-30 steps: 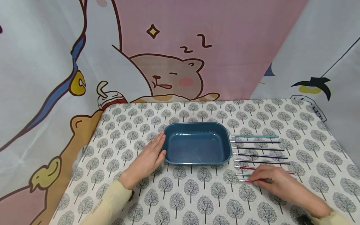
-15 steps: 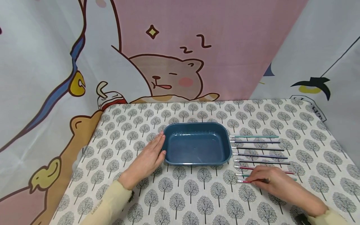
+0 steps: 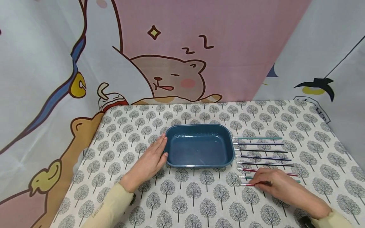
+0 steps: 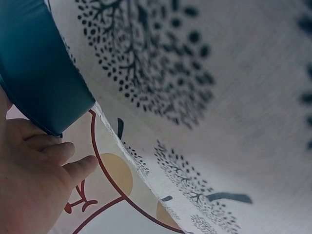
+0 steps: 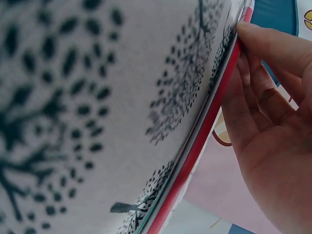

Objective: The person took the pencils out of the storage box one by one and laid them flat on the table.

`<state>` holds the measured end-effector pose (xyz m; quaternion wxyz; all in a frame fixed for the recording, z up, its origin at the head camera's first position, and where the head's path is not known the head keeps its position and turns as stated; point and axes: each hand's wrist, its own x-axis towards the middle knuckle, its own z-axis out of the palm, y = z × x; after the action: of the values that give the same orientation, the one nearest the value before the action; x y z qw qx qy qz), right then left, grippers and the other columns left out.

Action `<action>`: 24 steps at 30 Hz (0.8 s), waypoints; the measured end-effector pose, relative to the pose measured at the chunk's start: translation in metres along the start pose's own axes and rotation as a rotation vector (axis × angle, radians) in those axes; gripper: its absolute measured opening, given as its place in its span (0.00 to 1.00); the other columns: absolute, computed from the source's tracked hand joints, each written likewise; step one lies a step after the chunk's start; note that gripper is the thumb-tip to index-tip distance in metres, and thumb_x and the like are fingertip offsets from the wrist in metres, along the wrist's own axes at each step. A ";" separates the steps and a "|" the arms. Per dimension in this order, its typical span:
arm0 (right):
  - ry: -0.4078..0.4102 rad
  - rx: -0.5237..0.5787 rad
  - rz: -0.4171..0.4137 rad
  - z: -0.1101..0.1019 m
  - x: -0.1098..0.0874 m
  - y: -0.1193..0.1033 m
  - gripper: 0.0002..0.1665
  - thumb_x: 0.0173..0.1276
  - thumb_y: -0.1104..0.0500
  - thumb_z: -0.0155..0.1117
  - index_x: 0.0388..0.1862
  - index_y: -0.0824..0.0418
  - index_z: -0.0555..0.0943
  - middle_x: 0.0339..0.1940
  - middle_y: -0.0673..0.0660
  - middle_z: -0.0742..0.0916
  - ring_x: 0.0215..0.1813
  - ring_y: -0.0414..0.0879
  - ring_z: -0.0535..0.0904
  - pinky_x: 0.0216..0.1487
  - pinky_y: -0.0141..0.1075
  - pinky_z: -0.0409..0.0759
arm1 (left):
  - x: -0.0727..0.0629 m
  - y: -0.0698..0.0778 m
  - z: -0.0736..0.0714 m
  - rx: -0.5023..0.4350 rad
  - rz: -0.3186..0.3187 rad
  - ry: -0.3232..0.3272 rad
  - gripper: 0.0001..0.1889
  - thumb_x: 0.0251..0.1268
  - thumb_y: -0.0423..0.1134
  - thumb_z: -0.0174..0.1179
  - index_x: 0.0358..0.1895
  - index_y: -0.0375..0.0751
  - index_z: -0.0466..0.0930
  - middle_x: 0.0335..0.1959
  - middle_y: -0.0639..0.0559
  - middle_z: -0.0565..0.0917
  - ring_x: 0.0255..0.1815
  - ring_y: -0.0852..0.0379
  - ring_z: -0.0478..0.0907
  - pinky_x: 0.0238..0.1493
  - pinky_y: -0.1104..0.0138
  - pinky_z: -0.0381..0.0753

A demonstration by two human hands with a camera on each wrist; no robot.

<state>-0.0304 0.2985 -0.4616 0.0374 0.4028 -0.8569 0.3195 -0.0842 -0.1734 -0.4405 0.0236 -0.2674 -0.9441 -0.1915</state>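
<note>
My left hand (image 3: 148, 163) rests along the left end of a dark blue rectangular basin (image 3: 199, 150), its fingers extended against the outer wall. In the left wrist view, the fingers of this hand (image 4: 34, 180) lie at the rim of the basin (image 4: 41, 63). My right hand (image 3: 275, 182) pinches a thin red paintbrush (image 3: 247, 184) between thumb and fingers, low over the cloth. This is the nearest brush of a row, its bristle end to the left; the hand covers part of its handle. The right wrist view shows the red handle (image 5: 195, 141) running along the cloth.
Several more paintbrushes lie parallel right of the basin, among them a green one (image 3: 265, 138), a black one (image 3: 268, 164) and another red one (image 3: 289, 174). A tree-print cloth (image 3: 182, 196) covers the table. A cartoon-printed curtain (image 3: 233, 63) hangs behind and at the sides.
My right hand has shifted slightly left with the red paintbrush, whose bristle end now sits a little further left and nearer me. The left hand and basin stay put.
</note>
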 end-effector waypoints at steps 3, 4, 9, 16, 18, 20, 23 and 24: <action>-0.007 -0.004 0.003 0.001 0.000 0.001 0.26 0.52 0.74 0.78 0.42 0.44 0.90 0.40 0.37 0.87 0.40 0.31 0.83 0.41 0.17 0.77 | 0.000 -0.001 0.000 0.001 -0.001 0.002 0.33 0.85 0.47 0.44 0.82 0.32 0.51 0.84 0.38 0.50 0.84 0.43 0.50 0.80 0.46 0.59; -0.008 -0.012 0.000 0.001 0.000 0.001 0.26 0.52 0.74 0.78 0.42 0.44 0.90 0.40 0.37 0.87 0.40 0.31 0.83 0.41 0.17 0.77 | 0.000 -0.001 0.000 0.002 -0.001 0.002 0.33 0.85 0.47 0.44 0.82 0.32 0.51 0.84 0.38 0.50 0.84 0.43 0.50 0.80 0.46 0.59; -0.003 -0.028 -0.002 0.001 0.000 0.002 0.25 0.51 0.73 0.79 0.42 0.45 0.91 0.40 0.38 0.87 0.40 0.31 0.83 0.41 0.17 0.77 | -0.001 -0.001 0.001 0.003 -0.002 0.006 0.33 0.85 0.46 0.45 0.82 0.32 0.51 0.84 0.38 0.51 0.84 0.43 0.51 0.79 0.45 0.59; 0.015 -0.052 0.053 -0.003 -0.002 -0.003 0.25 0.51 0.71 0.81 0.44 0.46 0.90 0.41 0.38 0.87 0.40 0.31 0.82 0.38 0.18 0.76 | -0.001 0.000 0.001 -0.002 0.004 0.013 0.33 0.85 0.47 0.45 0.82 0.31 0.52 0.84 0.38 0.50 0.83 0.41 0.52 0.79 0.45 0.60; 0.026 -0.080 0.088 -0.008 -0.002 -0.007 0.25 0.50 0.70 0.81 0.44 0.46 0.90 0.42 0.38 0.87 0.40 0.31 0.81 0.36 0.19 0.76 | 0.000 -0.001 0.001 -0.003 0.005 0.014 0.33 0.85 0.47 0.45 0.82 0.31 0.52 0.84 0.39 0.50 0.83 0.40 0.53 0.79 0.44 0.60; 0.048 -0.126 0.121 -0.015 -0.001 -0.011 0.25 0.50 0.69 0.82 0.44 0.46 0.90 0.43 0.37 0.86 0.41 0.31 0.82 0.36 0.19 0.77 | 0.001 -0.001 0.002 0.000 0.006 0.014 0.33 0.84 0.47 0.46 0.82 0.31 0.52 0.84 0.38 0.50 0.82 0.39 0.54 0.79 0.44 0.60; 0.086 -0.180 0.177 -0.026 0.001 -0.017 0.24 0.52 0.67 0.83 0.44 0.45 0.90 0.45 0.36 0.86 0.44 0.32 0.83 0.39 0.19 0.78 | 0.003 -0.001 0.001 0.002 0.005 0.016 0.33 0.84 0.46 0.47 0.81 0.30 0.53 0.84 0.38 0.51 0.82 0.38 0.54 0.79 0.43 0.59; 0.103 -0.189 0.191 -0.030 0.002 -0.019 0.24 0.52 0.66 0.83 0.46 0.45 0.90 0.46 0.37 0.86 0.46 0.33 0.83 0.42 0.18 0.77 | 0.003 -0.001 0.000 0.003 0.006 0.015 0.33 0.84 0.46 0.47 0.81 0.30 0.53 0.84 0.37 0.51 0.82 0.38 0.53 0.79 0.43 0.59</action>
<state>-0.0237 0.3053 -0.4273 0.0884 0.2971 -0.9146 0.2597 -0.0876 -0.1728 -0.4407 0.0315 -0.2686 -0.9434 -0.1919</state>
